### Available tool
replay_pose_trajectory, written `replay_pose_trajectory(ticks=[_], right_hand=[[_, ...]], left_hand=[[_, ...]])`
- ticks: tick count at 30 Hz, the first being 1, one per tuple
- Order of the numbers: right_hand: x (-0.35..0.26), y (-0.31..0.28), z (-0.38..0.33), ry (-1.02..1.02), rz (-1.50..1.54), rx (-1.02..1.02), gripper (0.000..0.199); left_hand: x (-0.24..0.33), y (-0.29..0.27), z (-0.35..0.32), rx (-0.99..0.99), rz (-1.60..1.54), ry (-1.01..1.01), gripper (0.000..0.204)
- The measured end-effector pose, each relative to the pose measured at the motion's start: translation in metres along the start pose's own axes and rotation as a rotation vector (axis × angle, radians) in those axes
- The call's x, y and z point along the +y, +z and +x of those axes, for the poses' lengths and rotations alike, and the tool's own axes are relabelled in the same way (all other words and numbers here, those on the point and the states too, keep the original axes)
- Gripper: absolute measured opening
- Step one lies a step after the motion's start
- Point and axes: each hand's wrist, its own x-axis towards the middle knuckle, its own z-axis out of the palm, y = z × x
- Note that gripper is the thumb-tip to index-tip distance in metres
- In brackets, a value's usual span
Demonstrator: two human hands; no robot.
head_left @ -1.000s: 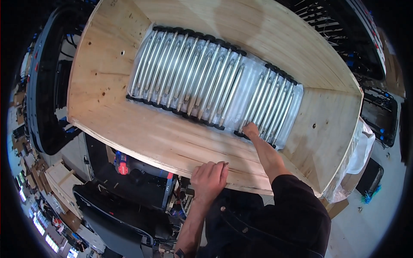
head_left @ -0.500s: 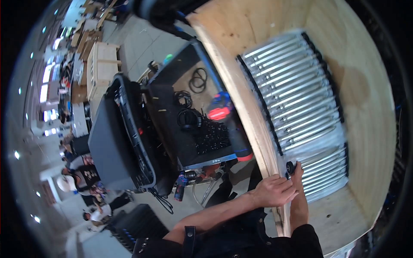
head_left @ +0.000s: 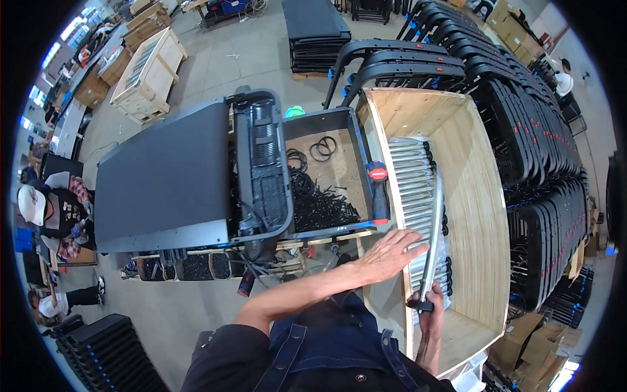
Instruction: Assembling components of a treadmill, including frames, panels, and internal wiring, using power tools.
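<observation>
From inside the wooden crate [head_left: 480,196] rises a silver metal tube [head_left: 434,228] with a black end fitting [head_left: 420,304]. My right hand [head_left: 430,319] is closed around its near end by that fitting. My left hand [head_left: 394,253] lies over the crate's left edge, fingers stretched out and fingertips close to the tube; whether they touch it I cannot tell. Under the tube, a row of similar silver tubes [head_left: 411,171] with black ends lies on clear plastic wrap in the crate.
Left of the crate, a dark bin [head_left: 336,147] holds black screws and cable loops. A cordless power tool [head_left: 379,193] stands at its right edge. Further left is a large black treadmill-like deck [head_left: 163,183]. Stacked black frames [head_left: 535,130] rise on the right. Another person [head_left: 55,209] is at far left.
The tube has come up out of the row in my right hand. My left hand has gone from a closed grip at the crate edge to stretched fingers. The view has tilted and widened.
</observation>
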Motion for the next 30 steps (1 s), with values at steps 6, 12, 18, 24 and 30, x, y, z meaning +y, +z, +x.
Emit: replay_pose_trajectory(ticks=[6,12,18,24,30], right_hand=[[-0.08,0.12,-0.054,0.144,-0.321,-0.511,0.059],[-0.018,0.19,0.078,-0.011,-0.528,-0.462,0.048],[0.191,0.249,0.29,-0.138,-1.044,-0.273,0.044],[0.228,0.291,0.347,-0.366,-1.516,-0.427,0.037],[0.178,0.277,0.346,-0.044,-0.915,-0.52,0.028]], left_hand=[[0.06,-0.139,-0.027,-0.403,0.39,0.293,0.056],[0.072,-0.246,-0.077,-0.738,-0.142,-0.245,0.058],[0.034,-0.268,-0.149,-0.055,-0.87,-1.098,0.035],[0.032,-0.232,-0.176,0.571,-1.09,-1.042,0.041],[-0.007,-0.207,-0.163,0.556,-1.067,-1.237,0.041]])
